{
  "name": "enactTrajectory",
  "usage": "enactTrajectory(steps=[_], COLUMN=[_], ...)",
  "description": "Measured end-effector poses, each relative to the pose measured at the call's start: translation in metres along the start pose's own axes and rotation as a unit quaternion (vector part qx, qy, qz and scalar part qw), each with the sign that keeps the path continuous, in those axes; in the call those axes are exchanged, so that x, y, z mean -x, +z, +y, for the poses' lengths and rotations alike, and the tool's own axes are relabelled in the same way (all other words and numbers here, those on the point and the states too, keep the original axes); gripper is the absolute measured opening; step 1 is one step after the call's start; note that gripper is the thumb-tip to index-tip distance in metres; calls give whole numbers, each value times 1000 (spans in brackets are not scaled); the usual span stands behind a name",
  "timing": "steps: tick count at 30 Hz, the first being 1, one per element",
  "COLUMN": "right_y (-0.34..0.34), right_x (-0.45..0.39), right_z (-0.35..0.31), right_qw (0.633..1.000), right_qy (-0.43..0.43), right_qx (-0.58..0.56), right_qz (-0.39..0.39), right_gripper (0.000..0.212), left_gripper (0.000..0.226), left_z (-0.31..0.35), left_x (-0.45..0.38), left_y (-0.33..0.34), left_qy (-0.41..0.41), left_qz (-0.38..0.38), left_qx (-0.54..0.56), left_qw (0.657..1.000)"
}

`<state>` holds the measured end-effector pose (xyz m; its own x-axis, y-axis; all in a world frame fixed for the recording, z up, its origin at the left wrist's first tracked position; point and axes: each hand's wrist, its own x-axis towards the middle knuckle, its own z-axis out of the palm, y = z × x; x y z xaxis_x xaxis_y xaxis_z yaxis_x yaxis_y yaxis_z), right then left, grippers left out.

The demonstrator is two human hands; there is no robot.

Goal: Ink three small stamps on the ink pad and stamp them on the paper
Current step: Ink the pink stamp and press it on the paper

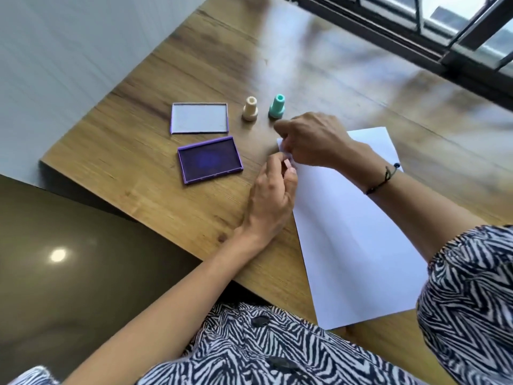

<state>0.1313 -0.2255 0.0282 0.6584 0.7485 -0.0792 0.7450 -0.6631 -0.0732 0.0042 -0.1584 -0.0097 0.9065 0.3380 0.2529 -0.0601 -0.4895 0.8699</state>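
Wooden worktop (172, 207). White paper (352, 240), right of centre. Open purple ink pad (210, 160), its lid (199, 118) behind. Right hand (313, 141), left hand (273, 195): fingers meet at the paper's far corner, pinching something pale, cannot tell what. Cream stamp (250, 108), teal stamp (276, 106), upright.

Wooden table (172, 207): paper (352, 245), ink pad (210, 159), lid (199, 118), two stamps (250, 108).

Ink pad (210, 160) lies left of the paper (352, 232), its lid (199, 118) and two stamps (250, 108) behind.
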Motion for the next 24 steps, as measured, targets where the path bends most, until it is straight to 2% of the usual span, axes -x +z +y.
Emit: enactTrajectory(steps=[4, 7, 13, 15, 17, 19, 21, 24], right_y=[-2, -4, -12, -22, -37, -48, -53, -44], right_x=[-1, -1, 6, 15, 26, 40, 53, 63], right_z=[-4, -6, -11, -6, 5, 17, 21, 19], right_qw=[999, 998, 999, 992, 958, 930, 917, 911], right_qy=[-16, -15, 22, 92, 159, 174, 186, 207], right_qx=[44, 51, 12, -89, -213, -263, -292, -314], right_qz=[-22, -26, -43, 8, 109, 188, 197, 169], right_gripper=[13, 13, 11, 1, 7, 9, 7, 7], left_gripper=[32, 42, 32, 32, 32, 31, 31, 32], left_z=[1, 2, 2, 4, 6, 5, 4, 4], left_x=[0, 0, 0, 1, 1, 1, 1, 2], left_y=[0, 0, -1, -2, -2, -1, -1, -1], left_qy=[-7, 2, -15, -19, -21, -22, -22, -25], left_qz=[16, 14, 6, 1, 1, -2, -3, -2], left_qx=[8, 2, 1, 7, 13, 17, 18, 18], left_qw=[1000, 1000, 1000, 1000, 1000, 1000, 1000, 1000])
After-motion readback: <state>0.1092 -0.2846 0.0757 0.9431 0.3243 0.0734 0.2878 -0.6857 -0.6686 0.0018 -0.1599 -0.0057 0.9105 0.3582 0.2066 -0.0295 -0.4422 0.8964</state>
